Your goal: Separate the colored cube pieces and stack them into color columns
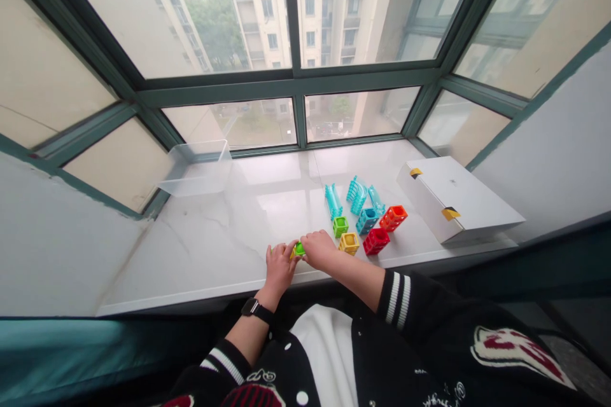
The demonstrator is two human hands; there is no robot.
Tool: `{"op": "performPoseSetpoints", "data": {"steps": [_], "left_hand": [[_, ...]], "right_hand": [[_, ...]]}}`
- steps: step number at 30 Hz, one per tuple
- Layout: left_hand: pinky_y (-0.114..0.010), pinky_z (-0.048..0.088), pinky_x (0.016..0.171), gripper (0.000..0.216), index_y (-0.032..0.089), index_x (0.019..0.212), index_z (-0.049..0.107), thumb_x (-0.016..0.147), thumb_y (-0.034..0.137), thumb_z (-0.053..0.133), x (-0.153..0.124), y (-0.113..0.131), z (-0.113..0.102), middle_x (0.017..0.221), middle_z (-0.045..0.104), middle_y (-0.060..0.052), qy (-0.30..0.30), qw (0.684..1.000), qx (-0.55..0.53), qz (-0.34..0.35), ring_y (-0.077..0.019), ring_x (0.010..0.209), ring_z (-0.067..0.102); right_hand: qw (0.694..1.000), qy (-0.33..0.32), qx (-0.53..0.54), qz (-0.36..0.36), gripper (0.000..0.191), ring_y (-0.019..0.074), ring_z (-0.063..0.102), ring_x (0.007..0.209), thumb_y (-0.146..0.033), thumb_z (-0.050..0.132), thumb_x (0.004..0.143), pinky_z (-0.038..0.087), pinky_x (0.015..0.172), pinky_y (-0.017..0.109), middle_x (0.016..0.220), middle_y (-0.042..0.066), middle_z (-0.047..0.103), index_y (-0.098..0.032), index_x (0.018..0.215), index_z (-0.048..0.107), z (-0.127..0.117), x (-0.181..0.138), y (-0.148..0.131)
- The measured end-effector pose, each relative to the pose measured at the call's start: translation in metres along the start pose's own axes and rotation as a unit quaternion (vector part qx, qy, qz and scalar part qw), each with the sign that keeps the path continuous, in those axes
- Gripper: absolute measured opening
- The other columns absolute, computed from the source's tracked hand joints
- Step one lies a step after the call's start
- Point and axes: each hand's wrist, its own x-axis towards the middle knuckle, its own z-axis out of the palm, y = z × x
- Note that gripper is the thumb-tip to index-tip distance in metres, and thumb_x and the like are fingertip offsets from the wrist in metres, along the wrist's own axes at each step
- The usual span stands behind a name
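Both hands meet near the front edge of a white marble windowsill (214, 235). My left hand (279, 265) and my right hand (319, 248) are closed around a small green and yellow plastic toy block (298, 249) held between them. Just right of my right hand lie a yellow block (349, 243), a green block (340, 226), a red block (376, 241), an orange block (393, 217) and a blue block (366, 220). Behind those lie teal ribbed pieces (357, 194).
A clear plastic tub (196, 168) stands at the back left of the sill. A white cardboard box (453, 198) with yellow tape lies at the right. Window panes in green frames surround the sill. A black watch is on my left wrist.
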Motion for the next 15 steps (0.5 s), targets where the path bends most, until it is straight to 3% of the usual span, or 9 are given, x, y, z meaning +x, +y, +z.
{"op": "performPoseSetpoints", "data": {"steps": [3, 6, 10, 13, 15], "left_hand": [[-0.067, 0.028, 0.125, 0.043, 0.030, 0.148, 0.060, 0.105, 0.035, 0.056, -0.001, -0.001, 0.002, 0.123, 0.071, -0.010, 0.005, 1.000, 0.002, 0.011, -0.0301, 0.121, 0.064], [-0.065, 0.030, 0.126, 0.047, 0.024, 0.148, 0.057, 0.103, 0.037, 0.061, -0.002, 0.000, 0.004, 0.126, 0.073, -0.012, 0.020, 1.000, -0.002, 0.004, -0.0309, 0.124, 0.065], [-0.065, 0.031, 0.126, 0.047, 0.022, 0.144, 0.059, 0.099, 0.033, 0.067, -0.002, 0.006, 0.002, 0.128, 0.074, -0.014, 0.025, 1.000, -0.004, -0.010, -0.0325, 0.125, 0.065], [-0.066, 0.028, 0.127, 0.041, 0.025, 0.138, 0.063, 0.097, 0.029, 0.067, -0.004, 0.012, -0.003, 0.133, 0.073, -0.014, 0.011, 1.000, 0.001, 0.001, -0.0338, 0.130, 0.063], [-0.067, 0.028, 0.127, 0.039, 0.027, 0.135, 0.064, 0.097, 0.025, 0.067, -0.004, 0.013, -0.005, 0.138, 0.072, -0.013, 0.001, 1.000, 0.002, 0.005, -0.0342, 0.133, 0.062]], "right_hand": [[1.000, -0.008, 0.004, 0.013, 0.031, 0.0309, 0.076, 0.104, -0.032, 0.078, 0.093, 0.053, 0.091, 0.039, 0.112, 0.016, 0.078, -0.014, 0.117, 0.072, 0.001, 0.008, 0.002], [0.999, 0.009, 0.010, 0.030, 0.032, 0.0314, 0.074, 0.108, -0.031, 0.076, 0.092, 0.053, 0.090, 0.039, 0.119, 0.017, 0.076, -0.014, 0.119, 0.071, -0.009, 0.001, 0.016], [0.989, 0.103, 0.104, 0.039, 0.039, 0.0270, 0.070, 0.114, -0.033, 0.074, 0.093, 0.055, 0.096, 0.036, 0.125, 0.012, 0.071, -0.019, 0.129, 0.066, -0.029, -0.025, 0.050], [0.937, 0.229, 0.265, 0.015, 0.040, 0.0243, 0.070, 0.113, -0.030, 0.076, 0.090, 0.059, 0.097, 0.037, 0.123, 0.009, 0.069, -0.023, 0.128, 0.067, -0.039, -0.052, 0.078], [0.893, 0.280, 0.352, 0.016, 0.040, 0.0244, 0.070, 0.111, -0.033, 0.076, 0.091, 0.064, 0.093, 0.039, 0.124, 0.009, 0.068, -0.025, 0.129, 0.067, -0.042, -0.071, 0.094]]}}
